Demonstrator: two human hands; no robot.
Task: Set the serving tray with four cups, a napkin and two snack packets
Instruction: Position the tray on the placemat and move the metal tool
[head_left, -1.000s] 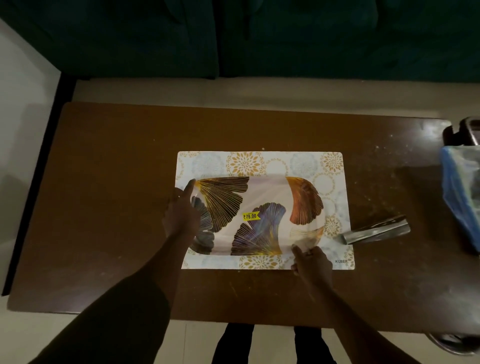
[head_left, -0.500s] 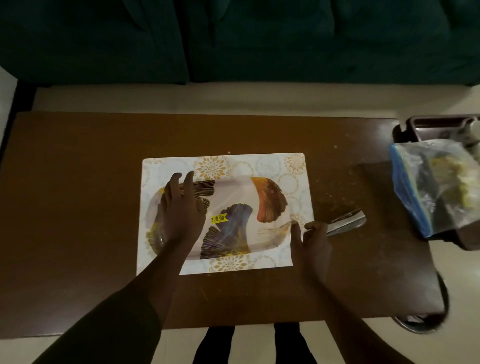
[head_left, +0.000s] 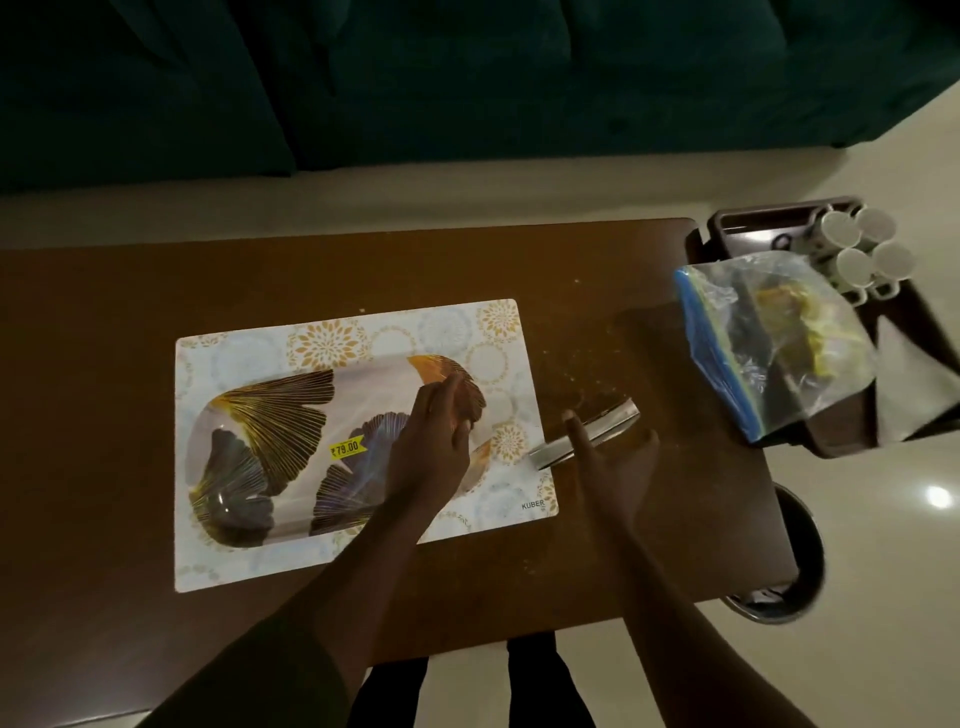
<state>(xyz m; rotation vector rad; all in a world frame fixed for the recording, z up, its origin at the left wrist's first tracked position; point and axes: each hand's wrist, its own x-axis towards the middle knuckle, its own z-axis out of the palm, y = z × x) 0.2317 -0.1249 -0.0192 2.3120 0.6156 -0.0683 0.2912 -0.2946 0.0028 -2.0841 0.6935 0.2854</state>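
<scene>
A rectangular serving tray printed with gold and blue fan-shaped leaves (head_left: 270, 441) lies on a pale patterned placemat (head_left: 363, 332) at the centre of the frame, on a dark brown wooden table (head_left: 104, 312). A yellow price sticker (head_left: 347, 448) sits on the middle of the tray. The left hand (head_left: 436, 447) rests on the tray's right end, fingers loosely curled and gripping nothing. The right hand (head_left: 613, 467) hovers open, fingers spread, just right of the placemat, over a shiny metal strip (head_left: 597, 428) lying on the table. At the upper right of the frame, four white cups (head_left: 862, 244) stand clustered in a dark brown tray (head_left: 753, 223) beyond the table's end, beside a clear zip bag with a blue edge (head_left: 769, 338) holding yellowish contents.
</scene>
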